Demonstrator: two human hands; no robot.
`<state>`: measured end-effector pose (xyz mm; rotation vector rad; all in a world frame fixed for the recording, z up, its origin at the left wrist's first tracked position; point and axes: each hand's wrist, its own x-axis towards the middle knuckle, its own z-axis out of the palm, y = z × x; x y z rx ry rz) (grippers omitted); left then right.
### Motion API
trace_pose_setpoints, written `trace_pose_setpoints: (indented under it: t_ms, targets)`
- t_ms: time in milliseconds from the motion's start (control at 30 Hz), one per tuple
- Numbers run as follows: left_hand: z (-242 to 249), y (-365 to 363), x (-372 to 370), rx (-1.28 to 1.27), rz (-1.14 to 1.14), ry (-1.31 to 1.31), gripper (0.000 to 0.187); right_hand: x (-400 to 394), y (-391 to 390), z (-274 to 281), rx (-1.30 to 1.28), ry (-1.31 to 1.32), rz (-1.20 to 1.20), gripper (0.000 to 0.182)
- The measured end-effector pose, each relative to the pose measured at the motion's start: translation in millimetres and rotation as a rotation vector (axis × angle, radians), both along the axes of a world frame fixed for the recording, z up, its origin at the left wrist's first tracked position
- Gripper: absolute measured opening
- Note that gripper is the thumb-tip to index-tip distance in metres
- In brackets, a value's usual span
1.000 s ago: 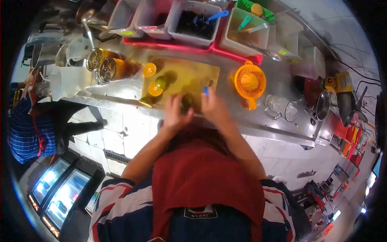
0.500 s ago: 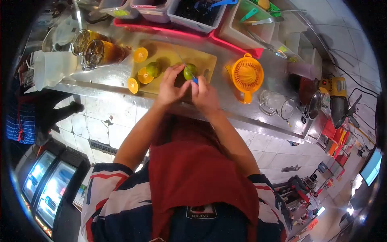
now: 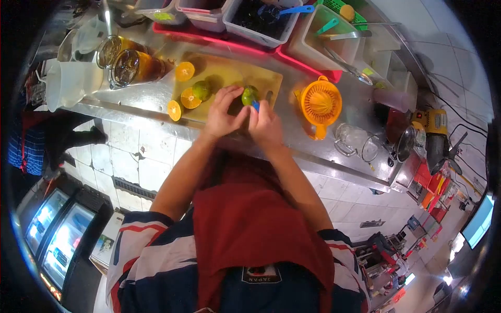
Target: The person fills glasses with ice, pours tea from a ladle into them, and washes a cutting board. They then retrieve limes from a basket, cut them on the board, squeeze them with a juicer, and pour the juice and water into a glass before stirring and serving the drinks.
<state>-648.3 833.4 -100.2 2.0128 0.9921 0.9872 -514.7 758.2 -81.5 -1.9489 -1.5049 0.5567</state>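
On the yellow cutting board (image 3: 225, 68) lies a green citrus fruit (image 3: 250, 94). My right hand (image 3: 265, 123) is closed round the blue handle of a knife (image 3: 255, 105), right at that fruit. Just left of the fruit is my left hand (image 3: 225, 113), thumb and fingers apart, with nothing visible between them. Cut citrus halves with orange flesh (image 3: 190, 98) and another green-skinned piece (image 3: 201, 90) lie to the left. To the right stands an orange juicer (image 3: 321, 103).
Two glass mugs of dark drink (image 3: 127, 68) and a white pitcher (image 3: 70, 85) stand at left. Food tubs (image 3: 323, 44) line the back. Empty glass mugs (image 3: 357, 142) lie at right. Another person (image 3: 36, 147) stands at far left.
The view has shifted slightly. My right hand and the knife have moved a little against the green fruit; the blade seen earlier above it is now hard to make out.
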Motion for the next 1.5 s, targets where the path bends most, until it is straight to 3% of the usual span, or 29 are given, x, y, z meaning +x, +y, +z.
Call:
trace_pose_setpoints:
  t_ms: [167,400,500,567,700,767,867,967,1067,1200,1233,1367,1400,1500]
  targets:
    - [3.9,5.9,2.4,0.009,0.056,-0.073,0.043,2.6,-55.3,-2.8,-0.251,-0.049,-0.058,0.023]
    - [-0.1,4.1,0.9,-0.011,0.052,-0.044,0.041,1.5,7.0,4.1,-0.128,-0.12,0.045,0.026]
    - [1.9,4.5,1.1,-0.024,0.067,-0.042,0.04,3.0,-18.2,12.3,-0.251,-0.187,0.033,0.026]
    - [3.5,3.0,0.9,-0.034,0.086,-0.059,0.039,4.8,-47.9,24.5,-0.54,-0.136,-0.009,0.025]
    - [2.3,0.5,-1.1,-0.055,0.068,-0.043,0.039,7.3,-14.9,9.0,-0.523,-0.132,0.05,0.026]
    - [1.5,1.6,0.6,-0.084,0.108,-0.043,0.037,10.7,-13.6,4.6,-0.641,-0.141,0.087,0.029]
    - [2.0,3.3,-0.3,-0.015,0.084,-0.056,0.037,10.7,-77.4,4.3,-0.52,-0.081,0.009,0.031]
    - [-4.2,-2.9,-2.8,-0.129,0.08,-0.056,0.039,6.5,-14.3,33.6,-0.676,-0.161,0.047,0.031]
    - [1.5,4.1,-1.2,-0.127,0.07,-0.069,0.041,11.6,-69.7,29.0,-0.695,-0.099,0.012,0.032]
    - [10.2,9.7,-0.1,-0.071,0.049,-0.018,0.042,10.0,-87.1,17.3,-0.621,-0.044,-0.048,0.033]
    - [9.2,9.4,0.6,-0.246,0.046,-0.054,0.042,12.7,-89.6,22.3,-0.643,-0.013,-0.042,0.033]
    - [6.9,6.1,-10.7,-0.133,-0.074,0.001,0.039,14.1,-102.9,15.7,-0.585,0.062,-0.026,0.033]
    - [8.5,0.9,-8.3,-0.33,-0.015,-0.204,0.038,13.5,-113.2,20.1,-0.595,0.073,-0.048,0.033]
    - [38.0,10.1,-17.6,-0.185,-0.039,-0.129,0.04,31.0,-99.4,32.9,-0.654,0.013,0.027,0.036]
